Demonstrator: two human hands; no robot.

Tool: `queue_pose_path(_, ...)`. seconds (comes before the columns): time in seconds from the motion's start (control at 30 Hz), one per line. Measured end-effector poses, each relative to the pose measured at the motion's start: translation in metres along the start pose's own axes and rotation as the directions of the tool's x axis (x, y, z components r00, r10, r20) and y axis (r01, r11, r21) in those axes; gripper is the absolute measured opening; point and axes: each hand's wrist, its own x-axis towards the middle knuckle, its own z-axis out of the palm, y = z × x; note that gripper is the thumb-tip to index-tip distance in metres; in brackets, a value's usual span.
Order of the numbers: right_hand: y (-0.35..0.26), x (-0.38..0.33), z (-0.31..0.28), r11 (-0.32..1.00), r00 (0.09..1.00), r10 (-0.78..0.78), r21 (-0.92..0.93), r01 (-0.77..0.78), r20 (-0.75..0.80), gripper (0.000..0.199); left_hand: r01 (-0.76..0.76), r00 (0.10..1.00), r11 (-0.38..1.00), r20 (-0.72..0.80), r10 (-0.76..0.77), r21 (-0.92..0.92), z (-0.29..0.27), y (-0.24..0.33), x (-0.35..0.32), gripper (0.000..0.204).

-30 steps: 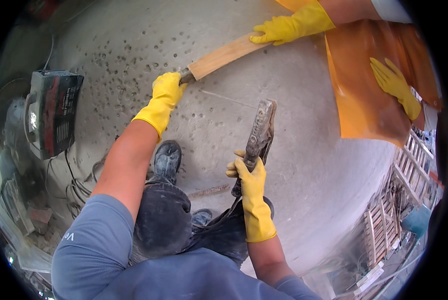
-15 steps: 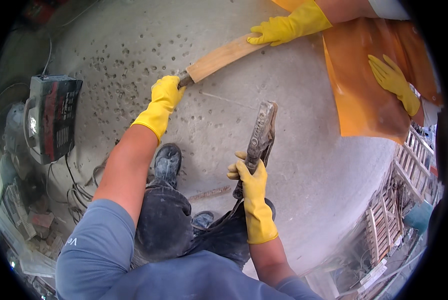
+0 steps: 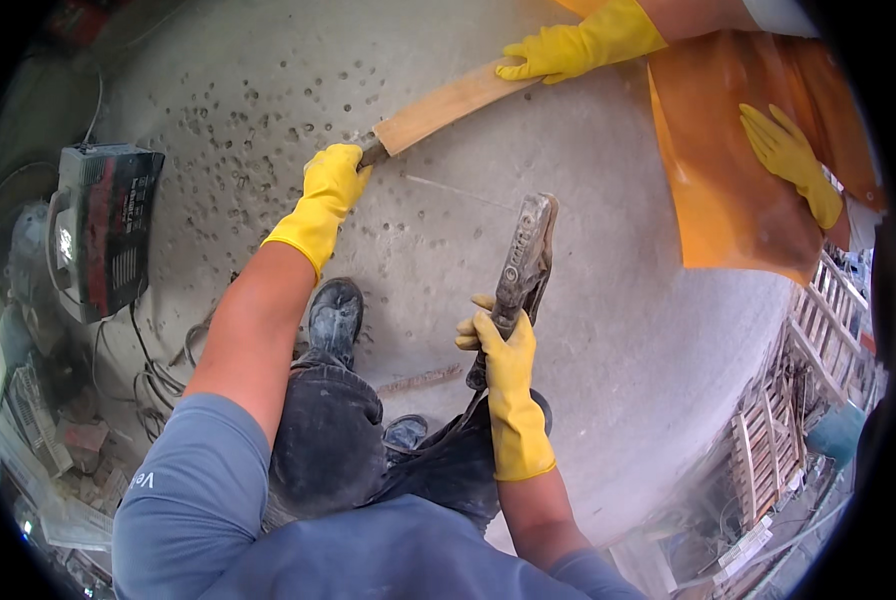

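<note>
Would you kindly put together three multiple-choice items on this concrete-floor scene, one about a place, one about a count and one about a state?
1. Where does the grey and red machine sit?
A. To the person's left on the floor
B. On the orange sheet
C. Beside the wooden pallets

2. How many yellow gloves are in view?
A. Two
B. Three
C. Four

3. What is the state of the person's right hand?
A. Open and flat on the concrete
B. Closed around a dusty hand tool
C. Resting on the boot

Answers:
1 A, it stands at the left edge of the head view.
2 C, the person's left hand and right hand wear one each, and so do a co-worker's two hands, one on the wooden board, one on the orange sheet.
3 B, the fingers wrap its handle.
</note>
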Motion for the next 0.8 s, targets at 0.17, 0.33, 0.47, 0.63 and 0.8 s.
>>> queue_pose_path(0.17, 0.001, 0.0, -0.001, 1.0, 1.0, 0.001, 0.004, -0.001, 0.005, 0.04, -0.034, 0.999, 0.999, -0.014, 0.034, 0.007, 0.002, -0.003, 0.0, 0.021)
queue_pose_path(0.33, 0.0, -0.001, 0.001, 1.0, 1.0, -0.028, 0.005, 0.028, 0.003, 0.038, -0.03, 1.0, 0.999, -0.002, 0.03, -0.013, 0.006, -0.007, 0.002, 0.019)
queue_pose_path(0.47, -0.006, -0.004, 0.002, 1.0, 1.0, 0.012, -0.004, -0.012, 0.008, 0.039, -0.051, 0.999, 0.999, 0.0, 0.051, -0.009, 0.008, -0.009, 0.004, 0.019)
queue_pose_path(0.63, -0.008, -0.006, 0.003, 1.0, 1.0, 0.014, -0.002, -0.014, 0.007, 0.038, -0.046, 0.999, 0.999, 0.018, 0.046, -0.009, 0.005, -0.009, 0.001, 0.021)
queue_pose_path(0.8, -0.008, -0.006, 0.005, 1.0, 1.0, 0.018, 0.005, -0.018, 0.014, 0.037, -0.038, 0.999, 0.999, 0.035, 0.037, 0.009, -0.003, -0.006, 0.0, 0.021)
